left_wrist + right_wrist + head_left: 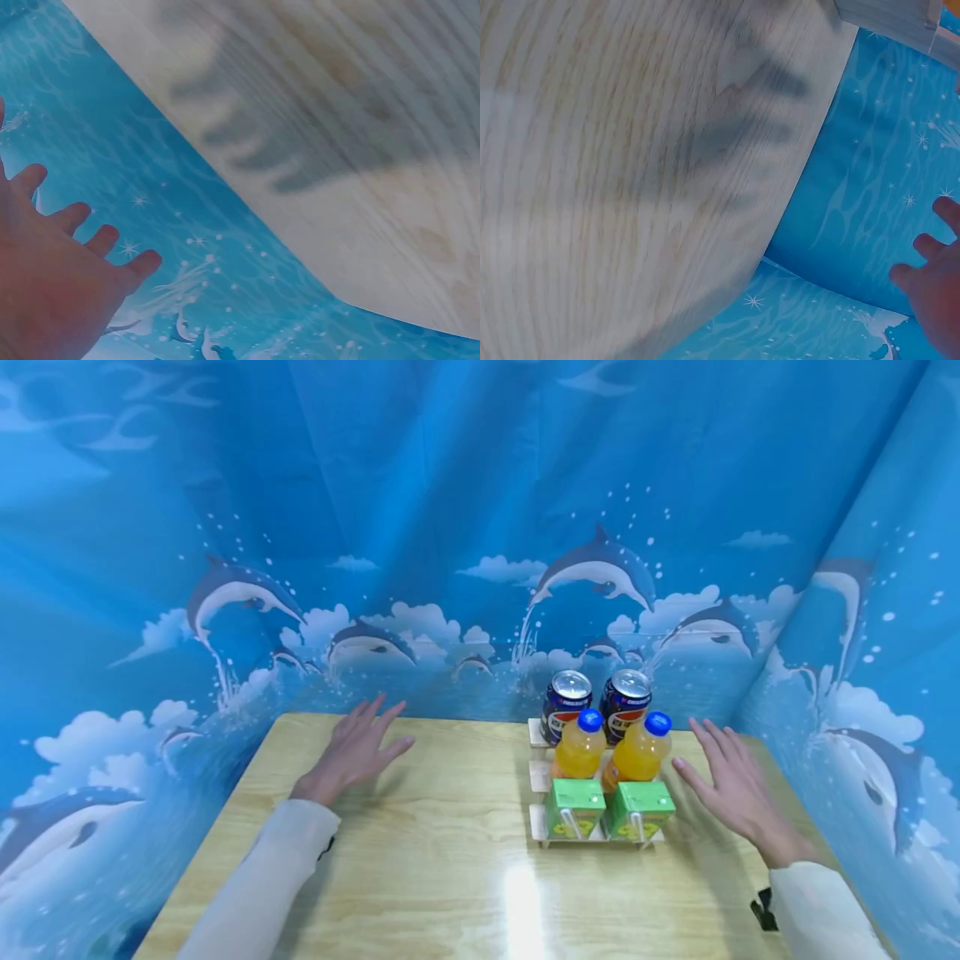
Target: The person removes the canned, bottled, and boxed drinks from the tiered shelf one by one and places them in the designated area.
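My left hand (355,752) is over the far left of the table with spread, straight fingers and nothing in it. My right hand (738,789) hovers just right of a small tiered rack (538,777), its fingers also straight. On the rack's back tier stand two dark cola cans (567,706). Two orange drink bottles (579,747) with blue caps fill the middle tier. At the front sit two green juice boxes (575,808), each with a straw on its side. In the left wrist view the left hand's fingers (101,240) fan out past the table edge.
A light wood table (420,877) lies below both hands. Blue curtains (450,527) with printed dolphins hang behind it and along both sides. In the right wrist view, a corner of the rack (889,19) shows at the top right.
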Motion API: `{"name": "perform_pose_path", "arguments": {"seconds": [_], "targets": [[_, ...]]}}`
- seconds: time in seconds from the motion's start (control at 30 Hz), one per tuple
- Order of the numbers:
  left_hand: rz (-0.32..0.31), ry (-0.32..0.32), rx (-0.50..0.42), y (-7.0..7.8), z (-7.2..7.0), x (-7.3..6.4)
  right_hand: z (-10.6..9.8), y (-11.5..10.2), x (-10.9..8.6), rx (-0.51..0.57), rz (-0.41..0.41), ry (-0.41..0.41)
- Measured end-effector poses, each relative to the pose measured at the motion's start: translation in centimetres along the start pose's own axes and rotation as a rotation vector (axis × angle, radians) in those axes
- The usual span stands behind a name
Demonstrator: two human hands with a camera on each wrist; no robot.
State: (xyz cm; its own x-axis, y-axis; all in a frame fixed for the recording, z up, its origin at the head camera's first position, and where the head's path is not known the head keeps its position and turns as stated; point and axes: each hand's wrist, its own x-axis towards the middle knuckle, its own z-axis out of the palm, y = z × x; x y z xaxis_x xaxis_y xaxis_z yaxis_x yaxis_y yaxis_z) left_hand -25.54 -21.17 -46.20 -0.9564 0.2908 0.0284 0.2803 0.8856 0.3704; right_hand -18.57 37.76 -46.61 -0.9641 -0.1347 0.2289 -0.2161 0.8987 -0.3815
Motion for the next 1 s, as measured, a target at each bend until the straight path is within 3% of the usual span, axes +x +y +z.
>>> {"name": "perform_pose_path", "arguments": {"seconds": [0.27,0.5,0.73,1.0], "targets": [[0.039,-0.001,-0.024,1.7,-0.3,1.3,-0.5,-0.3,-0.7,0.211,-0.009,0.021],[0.084,-0.003,-0.056,3.8,-0.7,2.5,-0.5,-0.7,-1.6,0.285,-0.004,0.007],[0.094,-0.019,-0.099,6.1,-0.9,4.0,0.4,-1.0,-2.9,0.448,-0.091,0.086],[0.156,-0.034,-0.147,9.0,-1.3,5.6,1.4,-1.7,-4.5,0.490,-0.113,0.084]]}}
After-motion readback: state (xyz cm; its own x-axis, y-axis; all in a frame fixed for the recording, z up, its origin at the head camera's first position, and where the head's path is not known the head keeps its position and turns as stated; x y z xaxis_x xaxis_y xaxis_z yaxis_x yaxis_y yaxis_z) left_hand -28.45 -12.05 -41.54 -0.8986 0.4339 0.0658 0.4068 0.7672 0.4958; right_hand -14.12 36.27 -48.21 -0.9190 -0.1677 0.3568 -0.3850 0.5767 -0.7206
